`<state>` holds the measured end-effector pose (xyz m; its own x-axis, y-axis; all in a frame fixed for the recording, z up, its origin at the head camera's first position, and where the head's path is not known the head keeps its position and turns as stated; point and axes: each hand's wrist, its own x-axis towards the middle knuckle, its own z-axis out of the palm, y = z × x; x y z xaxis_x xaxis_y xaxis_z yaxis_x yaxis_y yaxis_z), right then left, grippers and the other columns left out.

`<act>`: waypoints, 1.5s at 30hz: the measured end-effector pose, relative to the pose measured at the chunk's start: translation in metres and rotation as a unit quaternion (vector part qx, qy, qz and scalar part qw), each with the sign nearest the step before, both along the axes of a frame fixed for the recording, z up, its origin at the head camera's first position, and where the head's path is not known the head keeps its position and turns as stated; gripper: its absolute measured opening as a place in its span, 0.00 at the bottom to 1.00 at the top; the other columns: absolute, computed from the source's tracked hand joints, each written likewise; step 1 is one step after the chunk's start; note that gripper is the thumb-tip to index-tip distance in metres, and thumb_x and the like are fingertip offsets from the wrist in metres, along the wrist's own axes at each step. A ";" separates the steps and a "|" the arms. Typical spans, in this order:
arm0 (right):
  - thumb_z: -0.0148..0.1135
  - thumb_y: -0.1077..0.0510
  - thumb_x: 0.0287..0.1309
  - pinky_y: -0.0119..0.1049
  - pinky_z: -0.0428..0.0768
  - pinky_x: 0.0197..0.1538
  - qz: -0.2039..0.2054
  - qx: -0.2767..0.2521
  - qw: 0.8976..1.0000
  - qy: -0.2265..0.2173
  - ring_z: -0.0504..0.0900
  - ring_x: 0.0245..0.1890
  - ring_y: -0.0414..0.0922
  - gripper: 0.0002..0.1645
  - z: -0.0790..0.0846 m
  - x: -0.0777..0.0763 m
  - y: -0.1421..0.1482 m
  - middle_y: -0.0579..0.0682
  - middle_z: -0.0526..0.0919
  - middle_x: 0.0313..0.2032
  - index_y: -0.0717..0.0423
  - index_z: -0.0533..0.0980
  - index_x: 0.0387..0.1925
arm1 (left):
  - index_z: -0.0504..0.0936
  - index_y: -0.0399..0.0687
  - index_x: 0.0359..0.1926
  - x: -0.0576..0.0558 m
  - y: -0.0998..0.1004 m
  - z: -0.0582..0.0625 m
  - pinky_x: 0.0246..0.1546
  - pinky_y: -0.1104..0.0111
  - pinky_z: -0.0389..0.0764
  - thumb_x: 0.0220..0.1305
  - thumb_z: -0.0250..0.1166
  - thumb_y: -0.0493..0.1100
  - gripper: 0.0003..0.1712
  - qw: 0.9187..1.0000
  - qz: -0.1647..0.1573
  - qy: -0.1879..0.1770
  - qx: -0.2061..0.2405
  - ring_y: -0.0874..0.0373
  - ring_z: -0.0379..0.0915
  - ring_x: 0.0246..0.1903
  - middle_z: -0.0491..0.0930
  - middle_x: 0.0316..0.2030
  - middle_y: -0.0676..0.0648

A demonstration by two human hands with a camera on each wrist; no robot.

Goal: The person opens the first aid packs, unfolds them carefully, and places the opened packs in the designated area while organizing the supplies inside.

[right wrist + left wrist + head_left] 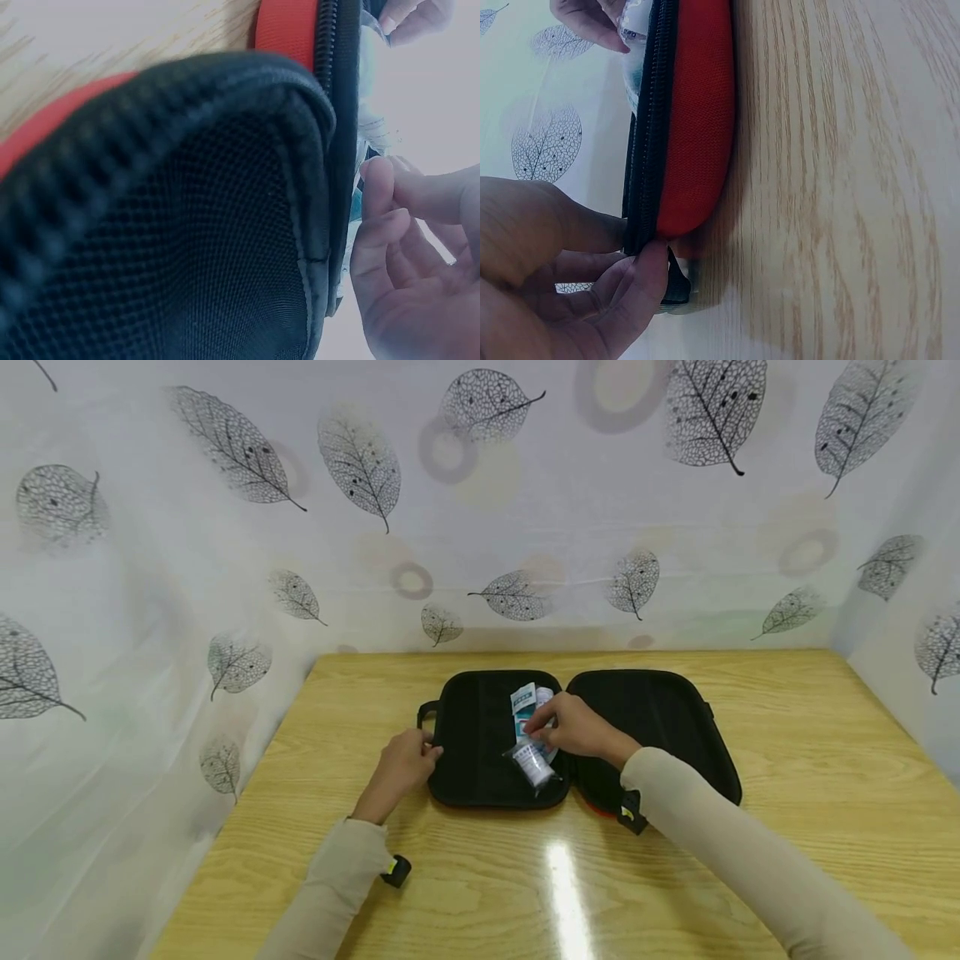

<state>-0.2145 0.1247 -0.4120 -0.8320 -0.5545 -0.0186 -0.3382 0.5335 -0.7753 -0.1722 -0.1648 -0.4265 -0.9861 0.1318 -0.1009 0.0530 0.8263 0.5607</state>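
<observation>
An unzipped black case (465,735) with a red outer shell (701,112) lies spread on the table in the head view. My left hand (401,768) pinches the zippered edge of its left half, thumb and finger on either side in the left wrist view. Over that same half, my right hand (581,727) pinches the end of a clear plastic wrapper around a white bandage roll (534,767). Under and behind the right fingers sit a white-and-teal packet (523,697) and another white wrapped item (544,695), partly hidden.
The case's right half (667,727), lined in black mesh, lies under my right forearm. A black handle strap (426,710) sticks out from the left side. Behind the wooden table (465,877) hangs a leaf-printed white curtain (480,552).
</observation>
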 end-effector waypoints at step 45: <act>0.60 0.66 0.69 0.44 0.86 0.40 -0.128 -0.045 0.991 -0.004 0.87 0.33 0.50 0.11 0.039 -0.005 0.070 0.63 0.86 0.40 0.72 0.82 0.45 | 0.81 0.30 0.55 -0.001 0.000 -0.001 0.30 0.64 0.75 0.73 0.61 0.38 0.17 1.000 0.001 -0.002 -0.009 0.56 0.72 0.24 0.80 0.27 0.47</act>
<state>-0.2196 0.1950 -0.3730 -0.9456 -0.3250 0.0135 -0.1938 0.5296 -0.8258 -0.1732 -0.1652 -0.4270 -0.9859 0.1284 -0.1072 0.0496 0.8366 0.5456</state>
